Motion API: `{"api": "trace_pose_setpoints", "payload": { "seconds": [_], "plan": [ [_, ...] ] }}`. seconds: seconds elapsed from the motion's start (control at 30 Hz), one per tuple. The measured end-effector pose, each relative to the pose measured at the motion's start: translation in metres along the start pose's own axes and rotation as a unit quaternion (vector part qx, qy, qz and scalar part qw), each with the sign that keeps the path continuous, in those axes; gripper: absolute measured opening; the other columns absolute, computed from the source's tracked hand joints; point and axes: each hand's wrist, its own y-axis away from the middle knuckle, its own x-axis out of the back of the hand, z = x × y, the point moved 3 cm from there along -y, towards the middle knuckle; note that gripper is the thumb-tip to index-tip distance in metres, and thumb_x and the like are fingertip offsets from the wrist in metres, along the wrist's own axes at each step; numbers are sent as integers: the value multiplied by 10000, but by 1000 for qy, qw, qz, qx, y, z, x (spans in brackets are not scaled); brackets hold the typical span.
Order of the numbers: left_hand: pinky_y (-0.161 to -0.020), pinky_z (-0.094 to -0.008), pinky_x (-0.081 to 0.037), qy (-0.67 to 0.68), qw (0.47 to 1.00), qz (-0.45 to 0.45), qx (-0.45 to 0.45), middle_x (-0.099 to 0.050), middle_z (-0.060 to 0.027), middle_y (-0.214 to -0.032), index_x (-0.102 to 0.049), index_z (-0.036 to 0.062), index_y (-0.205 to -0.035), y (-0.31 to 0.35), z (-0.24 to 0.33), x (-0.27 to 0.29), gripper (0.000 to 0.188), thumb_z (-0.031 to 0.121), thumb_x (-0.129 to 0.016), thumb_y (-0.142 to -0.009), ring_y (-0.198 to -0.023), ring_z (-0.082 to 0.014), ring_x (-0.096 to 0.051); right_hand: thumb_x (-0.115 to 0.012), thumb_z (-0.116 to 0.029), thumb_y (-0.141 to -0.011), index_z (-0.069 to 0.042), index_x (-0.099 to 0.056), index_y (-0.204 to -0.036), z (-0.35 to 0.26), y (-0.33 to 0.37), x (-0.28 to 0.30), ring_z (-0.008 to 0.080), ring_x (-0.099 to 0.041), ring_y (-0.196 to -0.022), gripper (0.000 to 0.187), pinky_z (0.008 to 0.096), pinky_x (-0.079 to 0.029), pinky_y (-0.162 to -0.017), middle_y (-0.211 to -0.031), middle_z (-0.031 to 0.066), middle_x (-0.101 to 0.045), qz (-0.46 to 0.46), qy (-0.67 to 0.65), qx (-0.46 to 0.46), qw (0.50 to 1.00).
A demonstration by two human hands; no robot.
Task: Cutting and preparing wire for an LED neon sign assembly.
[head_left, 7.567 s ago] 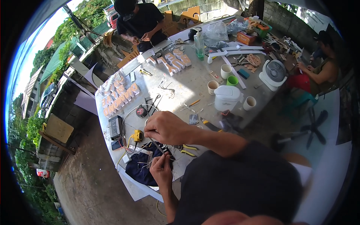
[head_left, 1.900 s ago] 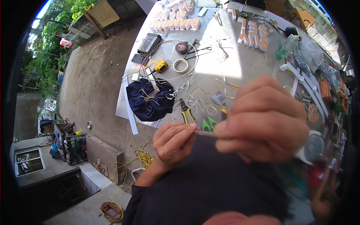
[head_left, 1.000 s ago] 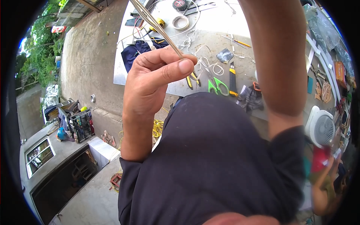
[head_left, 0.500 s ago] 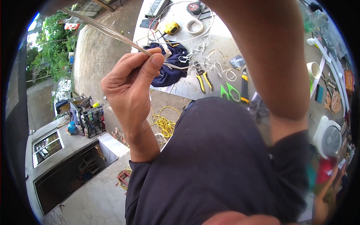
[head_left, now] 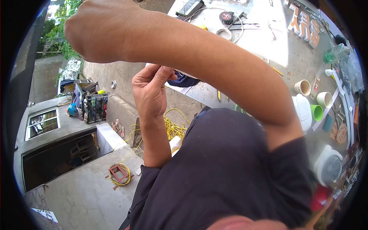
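Note:
My left hand (head_left: 150,94) is raised near the middle left, thumb and fingertips pinched together on the thin pale wires. The wires are mostly covered by my right forearm, which crosses the view just above. My right hand (head_left: 101,32) is at the upper left, bent at the wrist, its back turned up. Its fingers are hidden, so what it holds does not show. Behind my left hand a dark blue cloth (head_left: 183,81) lies on the table edge. Beneath the right forearm, a bit of a yellow tool handle (head_left: 219,95) peeks out.
On the table (head_left: 264,46) are a tape measure (head_left: 226,17), a tape roll (head_left: 224,34), cups (head_left: 303,87) and a plastic bottle (head_left: 336,53). A white fan (head_left: 329,168) stands at the right. Yellow cord (head_left: 174,128) lies coiled on the ground, with another coil on a red frame (head_left: 119,174).
My right hand has come down from the top edge into view, and its forearm now covers the wires and several tools. The view has shifted, and my left hand appears lower and farther right.

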Motion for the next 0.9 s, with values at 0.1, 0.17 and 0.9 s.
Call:
{"api": "trace_pose_setpoints", "payload": {
  "seconds": [0.1,0.17,0.9],
  "plan": [
    [-687,-278,-591,42,998,-29,38,-748,-158,-949,-743,-53,-1046,10,3,2,163,22,-749,-901,-787,-188,-707,-633,-64,-836,54,-731,-813,4,10,12,347,-730,-808,155,418,-575,-710,-861,250,-717,49,-96,21,994],
    [-678,-277,-589,81,995,-31,43,-746,-163,-971,-739,-53,-1047,16,3,-1,160,25,-744,-907,-800,-190,-707,-643,-50,-826,74,-726,-799,8,5,15,379,-732,-843,151,435,-581,-735,-850,277,-709,11,-148,-56,987],
    [-641,-222,-568,134,984,-41,-111,-740,-162,-1001,-700,-47,-1159,-18,69,-14,221,63,-679,-968,-763,-158,-691,-554,-275,-1062,-11,-748,-1054,60,179,1,30,-517,-699,327,209,-426,-626,-719,-35,-595,-75,-507,-171,841]
  ]
}}
